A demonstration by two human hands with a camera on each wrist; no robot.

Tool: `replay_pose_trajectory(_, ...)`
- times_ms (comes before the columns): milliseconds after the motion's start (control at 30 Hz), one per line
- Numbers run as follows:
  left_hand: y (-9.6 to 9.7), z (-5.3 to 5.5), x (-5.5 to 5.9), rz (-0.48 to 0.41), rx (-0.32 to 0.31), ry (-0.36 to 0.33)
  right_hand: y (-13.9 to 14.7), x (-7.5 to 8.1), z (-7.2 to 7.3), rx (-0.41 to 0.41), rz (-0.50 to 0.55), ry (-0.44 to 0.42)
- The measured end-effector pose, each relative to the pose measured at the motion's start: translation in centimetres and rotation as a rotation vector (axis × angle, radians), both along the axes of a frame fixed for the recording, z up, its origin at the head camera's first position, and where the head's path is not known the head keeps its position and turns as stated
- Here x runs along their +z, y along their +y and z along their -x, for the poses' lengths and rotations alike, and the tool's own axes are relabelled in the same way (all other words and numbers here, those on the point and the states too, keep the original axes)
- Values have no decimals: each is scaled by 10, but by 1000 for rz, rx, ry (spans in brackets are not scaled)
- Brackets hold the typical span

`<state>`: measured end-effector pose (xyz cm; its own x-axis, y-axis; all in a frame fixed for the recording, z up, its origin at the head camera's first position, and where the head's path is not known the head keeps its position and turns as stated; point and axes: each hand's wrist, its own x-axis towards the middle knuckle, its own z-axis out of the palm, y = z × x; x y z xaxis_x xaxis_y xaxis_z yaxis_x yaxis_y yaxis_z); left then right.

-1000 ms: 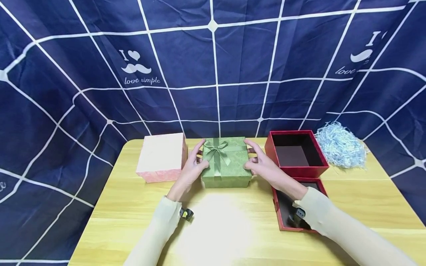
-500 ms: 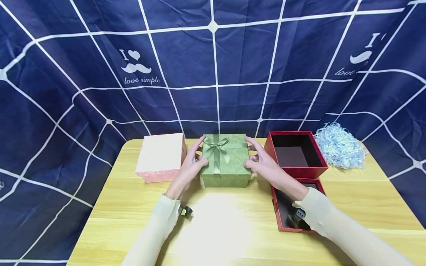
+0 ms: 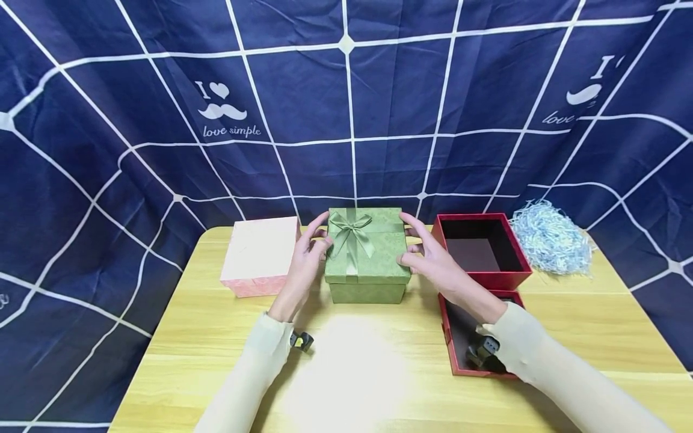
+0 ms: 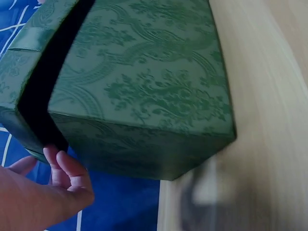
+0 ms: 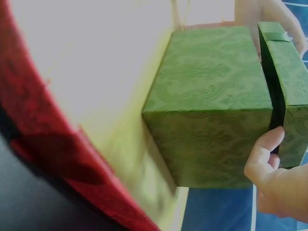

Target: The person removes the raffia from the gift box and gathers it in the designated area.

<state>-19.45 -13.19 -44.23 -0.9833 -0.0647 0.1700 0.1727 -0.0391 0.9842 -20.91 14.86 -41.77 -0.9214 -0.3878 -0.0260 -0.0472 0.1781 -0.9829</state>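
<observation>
A green gift box stands near the middle of the table's back edge in the head view. Its lid (image 3: 381, 255), with a ribbon bow (image 3: 353, 231), is raised off the base (image 3: 368, 294). In the left wrist view a dark gap separates the lid (image 4: 19, 72) from the patterned base (image 4: 144, 72). My left hand (image 3: 306, 261) grips the lid's left side, thumb toward the front corner. On the opposite side my right hand (image 3: 435, 267) holds the lid likewise. The gap also shows in the right wrist view, above the base (image 5: 207, 144). The inside of the box is hidden.
A pink box (image 3: 262, 249) stands to the left. On the right is an open red box (image 3: 487, 278), with a red lid (image 3: 455, 355) lying inner side up in front, under my right forearm. Light blue shredded paper (image 3: 552, 237) lies at the far right. A blue curtain (image 3: 303, 168) hangs behind.
Both hands have raised the green lid upward from the base, and a gap has opened between them. The base stays on the table. The other boxes and the shredded paper have not moved.
</observation>
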Motion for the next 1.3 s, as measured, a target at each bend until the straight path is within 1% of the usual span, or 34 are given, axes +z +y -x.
replay_pose_trajectory(133,-2,0,5,-66,28,-48,0,4,-3,2,23,4)
replay_pose_trajectory(233,-5,-3,8,-90,21,-93,1,5,-5,2,43,-12)
replay_pose_trajectory(300,-6,-5,10,-110,7,-109,2,4,-5,-11,49,-23)
replay_pose_trajectory(467,-10,-11,14,-113,-15,-134,4,2,-5,-61,72,-21)
replay_pose_trajectory(667,-16,-22,25,-41,-25,-199,9,6,-9,-82,117,14)
replay_pose_trajectory(700,-18,-23,27,-41,-30,-211,10,8,-11,-85,120,18)
replay_pose_trajectory(833,-22,-26,33,-105,-59,-240,11,13,-15,-103,115,34)
replay_pose_trajectory(900,-24,-27,35,-147,-73,-246,11,15,-18,-107,106,32)
replay_pose_trajectory(1000,-25,-29,38,-181,-81,-238,12,17,-20,-120,45,25)
replay_pose_trajectory(1133,-27,-30,38,-176,-87,-227,13,21,-24,-134,-25,31)
replay_pose_trajectory(1300,-29,-36,41,-155,-81,-217,15,27,-31,-143,-13,70)
